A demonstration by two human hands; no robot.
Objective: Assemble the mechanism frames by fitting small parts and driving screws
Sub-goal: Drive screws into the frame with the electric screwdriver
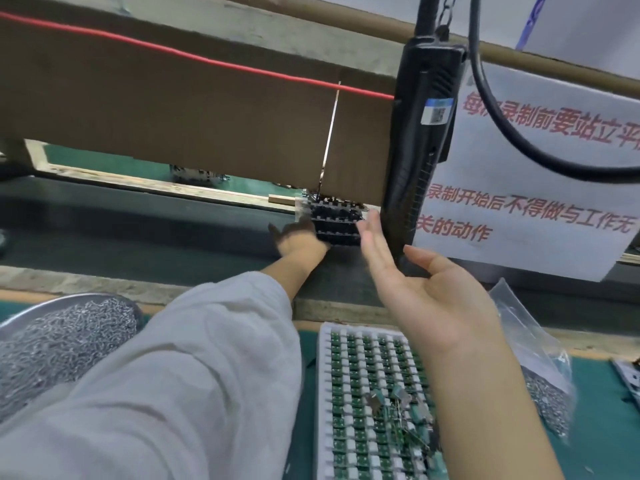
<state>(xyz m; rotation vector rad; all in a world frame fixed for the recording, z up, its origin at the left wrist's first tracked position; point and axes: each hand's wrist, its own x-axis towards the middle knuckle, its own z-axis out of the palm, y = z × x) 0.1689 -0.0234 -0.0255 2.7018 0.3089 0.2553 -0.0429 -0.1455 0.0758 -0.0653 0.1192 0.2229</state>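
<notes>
At far edge of belt (145,220), under cardboard (194,109), L hand (299,242) rests on black frames stack (337,221); fingers hidden, grip can't tell. R hand (420,299) hovers apart, just right of stack, flat, grip wide, w/ hanging driver (420,133) close behind. Parts tray (323,375) & screw dish (45,337) at near bench (602,427) edge.

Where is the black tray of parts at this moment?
In the head view, the black tray sits far across the bench, under the cardboard panel, between the left hand and the right hand, beside the hanging screwdriver.
</notes>
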